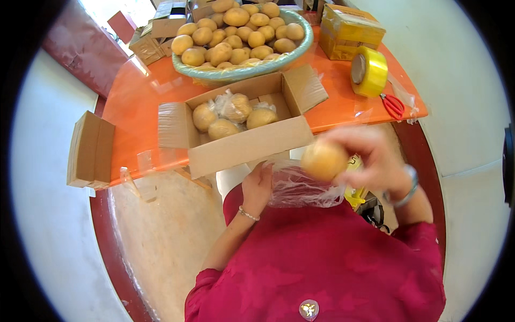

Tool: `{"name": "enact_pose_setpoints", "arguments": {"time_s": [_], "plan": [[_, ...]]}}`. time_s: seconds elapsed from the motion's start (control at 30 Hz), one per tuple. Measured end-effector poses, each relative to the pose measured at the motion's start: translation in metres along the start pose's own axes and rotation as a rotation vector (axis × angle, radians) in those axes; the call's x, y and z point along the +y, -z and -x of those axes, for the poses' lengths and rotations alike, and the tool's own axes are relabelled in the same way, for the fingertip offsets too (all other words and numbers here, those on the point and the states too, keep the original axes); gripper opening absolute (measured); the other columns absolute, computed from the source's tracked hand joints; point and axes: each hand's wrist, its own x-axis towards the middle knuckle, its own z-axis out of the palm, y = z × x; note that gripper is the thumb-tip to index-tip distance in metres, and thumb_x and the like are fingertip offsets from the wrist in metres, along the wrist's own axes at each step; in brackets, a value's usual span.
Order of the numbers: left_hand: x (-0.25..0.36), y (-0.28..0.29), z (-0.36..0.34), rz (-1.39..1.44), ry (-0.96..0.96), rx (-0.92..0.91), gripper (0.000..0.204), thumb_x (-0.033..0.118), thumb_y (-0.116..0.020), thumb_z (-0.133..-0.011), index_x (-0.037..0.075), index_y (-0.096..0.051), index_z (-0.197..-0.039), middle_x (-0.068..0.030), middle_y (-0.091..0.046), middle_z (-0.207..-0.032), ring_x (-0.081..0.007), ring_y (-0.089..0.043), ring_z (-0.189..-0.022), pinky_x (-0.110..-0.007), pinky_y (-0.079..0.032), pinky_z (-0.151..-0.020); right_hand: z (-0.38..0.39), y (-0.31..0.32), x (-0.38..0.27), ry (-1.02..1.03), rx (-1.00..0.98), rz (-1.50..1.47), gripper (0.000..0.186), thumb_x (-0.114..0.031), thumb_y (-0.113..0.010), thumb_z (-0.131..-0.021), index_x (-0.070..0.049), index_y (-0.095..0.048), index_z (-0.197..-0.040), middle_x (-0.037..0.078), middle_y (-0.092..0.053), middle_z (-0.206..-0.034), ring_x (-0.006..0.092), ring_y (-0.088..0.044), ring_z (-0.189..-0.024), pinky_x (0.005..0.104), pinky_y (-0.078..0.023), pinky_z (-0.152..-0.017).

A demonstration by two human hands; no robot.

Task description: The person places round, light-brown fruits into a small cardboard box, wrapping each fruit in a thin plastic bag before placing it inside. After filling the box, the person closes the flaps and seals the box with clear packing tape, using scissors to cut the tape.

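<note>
My right hand (375, 163), blurred, holds a round tan potato-like item (323, 159) above a crumpled clear plastic bag (300, 188). My left hand (256, 185) pinches that bag at its left side. Just beyond them, an open cardboard box (247, 150) on the table's front edge holds several of the tan items (222, 129), some wrapped in clear plastic (236, 106).
The orange table (131, 129) carries a plastic-lined basin (188, 73) heaped with tan items, a yellow tape roll (378, 72), red scissors (394, 107), a taped box (351, 40) and cardboard (88, 150) at the left edge. White walls (472, 134) flank both sides.
</note>
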Motion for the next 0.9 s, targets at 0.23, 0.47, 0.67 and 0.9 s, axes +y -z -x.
{"name": "enact_pose_setpoints", "arguments": {"time_s": [0.23,0.47,0.67,0.9], "plan": [[0.025,-0.013,0.005,0.089,-0.047,-0.009,0.029,0.026,-0.051,-0.095,0.001,-0.064,-0.1,-0.0076,-0.056,-0.057,-0.0205,-0.057,-0.052,-0.033,-0.045,-0.052,0.042,-0.084,0.106,-0.175,0.127,0.17,0.037,-0.018,-0.069,-0.077,0.002,-0.062,-0.107,0.018,-0.065,-0.091,0.0271,-0.063,-0.078,0.0335,-0.051,-0.069],[0.073,-0.003,0.031,-0.423,-0.874,-0.114,0.019,0.02,-0.058,-0.089,0.005,-0.069,-0.085,-0.0132,-0.067,-0.089,-0.0278,-0.064,-0.076,-0.034,-0.05,-0.07,0.039,-0.11,0.164,-0.338,0.502,-0.452,0.025,-0.017,-0.065,-0.086,0.002,-0.065,-0.102,0.008,-0.068,-0.085,0.0121,-0.061,-0.079,0.0307,-0.05,-0.068],[0.049,-0.009,0.021,0.166,-0.445,-0.165,0.023,0.019,-0.056,-0.092,0.003,-0.063,-0.106,-0.0125,-0.067,-0.084,-0.0255,-0.064,-0.076,-0.031,-0.05,-0.072,0.035,-0.122,0.152,-0.269,0.514,-0.841,0.025,-0.017,-0.063,-0.09,0.0,-0.064,-0.108,0.002,-0.065,-0.091,0.0092,-0.058,-0.078,0.0255,-0.049,-0.068],[0.061,-0.014,0.012,-0.198,-0.117,-0.222,0.048,0.035,-0.061,-0.088,0.004,-0.054,-0.125,-0.0133,-0.066,-0.081,-0.0291,-0.064,-0.072,-0.034,-0.051,-0.065,0.036,-0.12,0.134,-0.23,0.477,-0.863,0.024,-0.016,-0.062,-0.09,0.0,-0.063,-0.109,0.002,-0.064,-0.088,0.0072,-0.057,-0.073,0.0232,-0.047,-0.065]]}}
